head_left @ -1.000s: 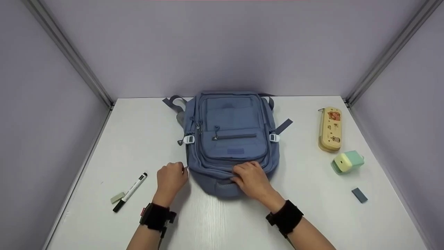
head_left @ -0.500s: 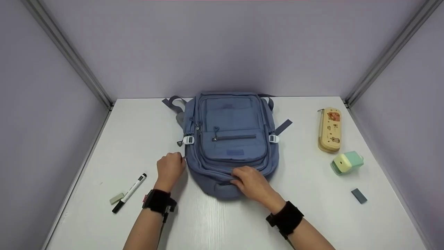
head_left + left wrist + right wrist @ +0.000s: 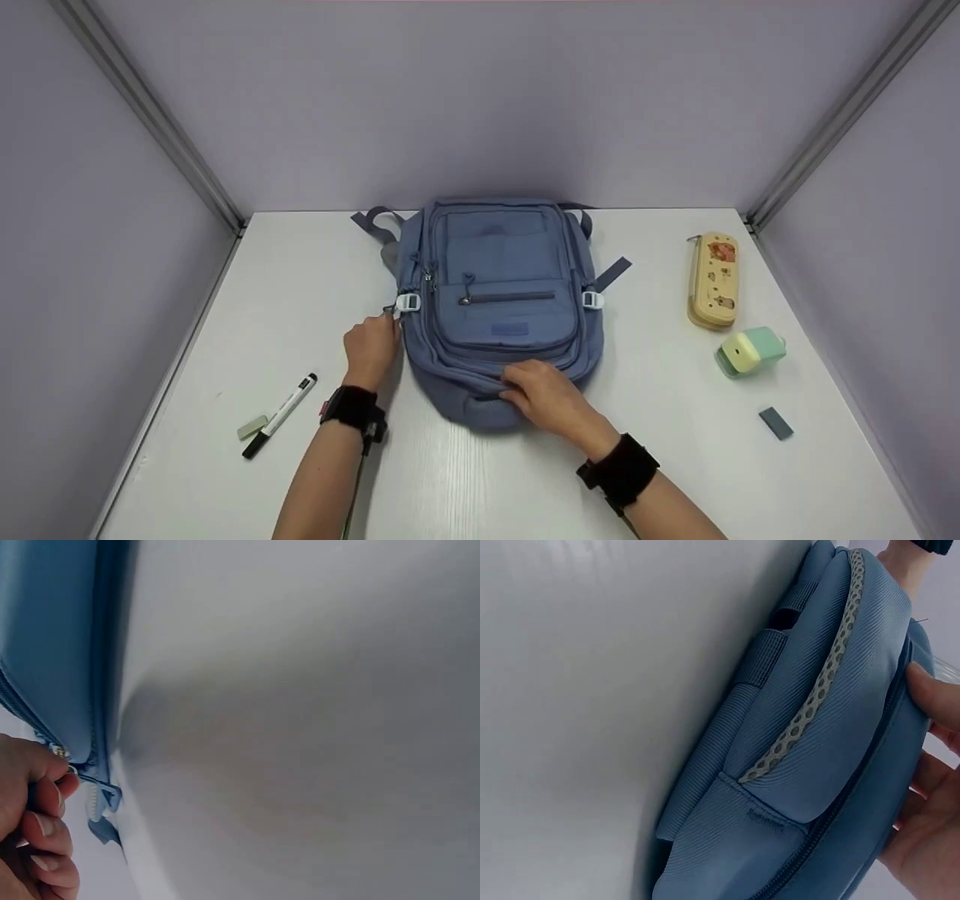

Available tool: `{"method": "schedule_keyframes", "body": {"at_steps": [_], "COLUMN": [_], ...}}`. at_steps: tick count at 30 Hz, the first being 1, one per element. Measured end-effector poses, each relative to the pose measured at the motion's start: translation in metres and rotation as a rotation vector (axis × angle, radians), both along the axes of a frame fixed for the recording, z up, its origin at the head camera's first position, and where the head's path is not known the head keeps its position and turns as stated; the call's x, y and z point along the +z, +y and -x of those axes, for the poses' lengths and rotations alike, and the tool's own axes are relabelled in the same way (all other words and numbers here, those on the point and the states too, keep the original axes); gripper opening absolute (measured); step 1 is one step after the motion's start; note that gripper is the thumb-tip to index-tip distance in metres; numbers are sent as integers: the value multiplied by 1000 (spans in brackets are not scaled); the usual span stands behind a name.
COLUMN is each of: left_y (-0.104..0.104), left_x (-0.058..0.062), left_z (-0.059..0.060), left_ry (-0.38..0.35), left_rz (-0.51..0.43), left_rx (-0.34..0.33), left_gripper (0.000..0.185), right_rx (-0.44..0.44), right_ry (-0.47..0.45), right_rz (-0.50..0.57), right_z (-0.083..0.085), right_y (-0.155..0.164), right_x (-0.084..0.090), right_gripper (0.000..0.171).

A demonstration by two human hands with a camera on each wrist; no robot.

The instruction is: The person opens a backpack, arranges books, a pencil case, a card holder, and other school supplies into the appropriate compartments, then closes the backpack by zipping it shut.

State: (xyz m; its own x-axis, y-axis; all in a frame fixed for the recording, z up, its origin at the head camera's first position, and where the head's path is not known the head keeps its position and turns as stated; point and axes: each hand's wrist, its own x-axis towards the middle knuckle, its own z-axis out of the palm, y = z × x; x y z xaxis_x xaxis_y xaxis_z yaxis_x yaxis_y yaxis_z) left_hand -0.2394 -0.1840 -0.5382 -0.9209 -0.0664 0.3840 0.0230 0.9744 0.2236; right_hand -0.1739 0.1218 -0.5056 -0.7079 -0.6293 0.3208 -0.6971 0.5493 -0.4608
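A blue backpack (image 3: 499, 259) lies flat on the white table, its front pockets facing up. At its left side, just below the white buckle (image 3: 408, 302), is my left hand (image 3: 371, 346). The left wrist view shows that hand's thumb and forefinger pinching a metal zipper pull (image 3: 60, 754) on the bag's side zipper. My right hand (image 3: 551, 396) grips the fabric at the backpack's near end. In the right wrist view, the thumb lies on the cloth beside the zipper track (image 3: 847, 791), with the fingers on the other side of the fold.
To the left, a black-and-white marker (image 3: 281, 415) lies against a small pale green block (image 3: 253, 427). On the right are a yellow pencil case (image 3: 714, 280), a green-and-yellow pencil sharpener (image 3: 751, 351) and a dark eraser-like block (image 3: 776, 423). Walls enclose the table's back and sides.
My left hand has moved away from me along the backpack's left side, from the near corner up to the buckle. My right hand has stayed almost still, holding the near end.
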Motion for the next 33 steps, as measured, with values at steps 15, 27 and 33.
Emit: {"method": "schedule_keyframes", "body": {"at_steps": [15,27,33], "left_y": [-3,-4,4], "left_x": [0,13,31], "left_z": [14,27,26], "left_ry": [2,-193,-229], "left_rz": [-5,-66,-96], "left_rx": [28,40,23], "left_gripper": [19,15,14], "right_rx": [42,43,3], "right_ry": [-42,-49,-160], "right_rz": [-48,-44,-47], "right_z": [2,1,-1], "right_y": [2,2,6], "right_x": [7,8,9], "right_gripper": [10,11,13]}}
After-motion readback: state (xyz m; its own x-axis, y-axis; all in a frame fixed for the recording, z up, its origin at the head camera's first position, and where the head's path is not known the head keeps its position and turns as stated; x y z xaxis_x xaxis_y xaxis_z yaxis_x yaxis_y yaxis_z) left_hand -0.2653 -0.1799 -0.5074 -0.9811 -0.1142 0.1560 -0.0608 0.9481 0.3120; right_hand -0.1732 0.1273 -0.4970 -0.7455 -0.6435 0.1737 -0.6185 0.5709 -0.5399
